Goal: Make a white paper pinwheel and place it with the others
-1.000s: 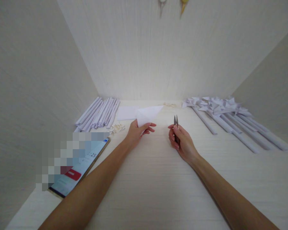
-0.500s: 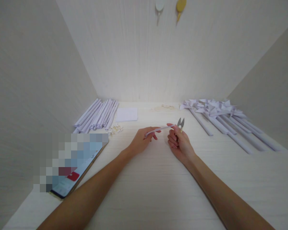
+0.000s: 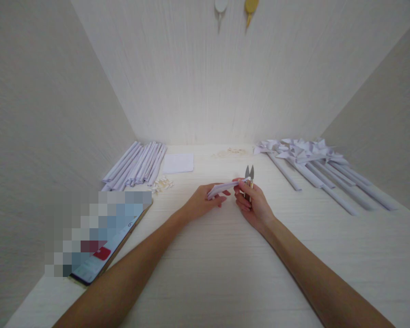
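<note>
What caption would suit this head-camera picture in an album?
Left hand holds folded white paper; right hand grips small snips, rolled paper sticks and paper pinwheels alongside.

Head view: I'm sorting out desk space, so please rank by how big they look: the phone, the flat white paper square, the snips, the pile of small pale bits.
1. phone, though nearest the camera
2. flat white paper square
3. snips and pile of small pale bits: look alike, unranked.

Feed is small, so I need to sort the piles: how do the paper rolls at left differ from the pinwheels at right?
The rolls are plain sticks, packed side by side in a tight bundle. The pinwheels carry folded blades at their far ends and lie fanned out, more loosely. Both are white paper, lying flat on the table, untouched by either hand.
</note>
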Available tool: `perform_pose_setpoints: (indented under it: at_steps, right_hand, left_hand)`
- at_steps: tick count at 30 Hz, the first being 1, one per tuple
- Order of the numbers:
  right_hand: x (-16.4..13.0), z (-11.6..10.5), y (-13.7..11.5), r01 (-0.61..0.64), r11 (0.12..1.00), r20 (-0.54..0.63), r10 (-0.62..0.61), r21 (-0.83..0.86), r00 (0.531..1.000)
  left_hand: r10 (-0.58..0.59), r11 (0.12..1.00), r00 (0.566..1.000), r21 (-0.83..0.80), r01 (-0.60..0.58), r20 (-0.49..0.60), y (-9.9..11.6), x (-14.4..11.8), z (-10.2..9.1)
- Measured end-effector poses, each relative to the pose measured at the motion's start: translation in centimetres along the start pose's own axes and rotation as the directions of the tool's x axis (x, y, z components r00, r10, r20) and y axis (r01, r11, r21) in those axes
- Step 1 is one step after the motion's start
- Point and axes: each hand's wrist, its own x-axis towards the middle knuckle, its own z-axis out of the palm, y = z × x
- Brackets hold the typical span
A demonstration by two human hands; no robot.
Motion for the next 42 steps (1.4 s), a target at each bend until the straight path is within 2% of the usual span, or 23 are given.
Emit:
perform_pose_setpoints:
  at_steps: [7, 14, 20, 31, 38, 40, 42]
  right_hand:
    - [0.17, -0.21, -0.21, -0.006, 1.0, 0.004, 0.006, 0.022, 1.0]
    - [0.12, -0.16, -0.23, -0.01, 0.999, 0.013, 0.009, 0.039, 1.0]
    - [0.17, -0.28, -0.13, -0.012, 0.998, 0.024, 0.01, 0.059, 1.0]
    - [0.24, -0.37, -0.07, -0.008, 0.996, 0.022, 0.006, 0.093, 1.0]
    - [0.18, -0.35, -0.22, 0.002, 0.996, 0.006, -0.002, 0.088, 1.0]
    - [0.17, -0.32, -0.25, -0.003, 0.996, 0.007, 0.002, 0.091, 1.0]
    - [0.16, -0.31, -0.21, -0.005, 0.997, 0.0, 0.005, 0.078, 1.0]
  left_hand:
    - [0.08, 0.951, 0.987, -0.307, -0.034, 0.138, 0.03, 0.17, -0.77]
    - [0.047, 0.961, 0.988, -0.278, -0.004, 0.149, 0.2, -0.05, -0.9]
    - [0.096, 0.956, 0.981, -0.29, -0.044, 0.168, 0.17, 0.03, -0.91]
    - [0.107, 0.965, 0.984, -0.253, -0.069, 0.14, 0.02, 0.22, -0.88]
    - [0.066, 0.946, 0.99, -0.323, -0.022, 0.124, -0.32, 0.08, -0.8]
    - [0.04, 0.942, 0.996, -0.335, -0.011, 0.081, -0.49, 0.11, -0.71]
    - [0.008, 0.95, 1.0, -0.312, -0.013, -0.019, -0.6, 0.18, -0.64]
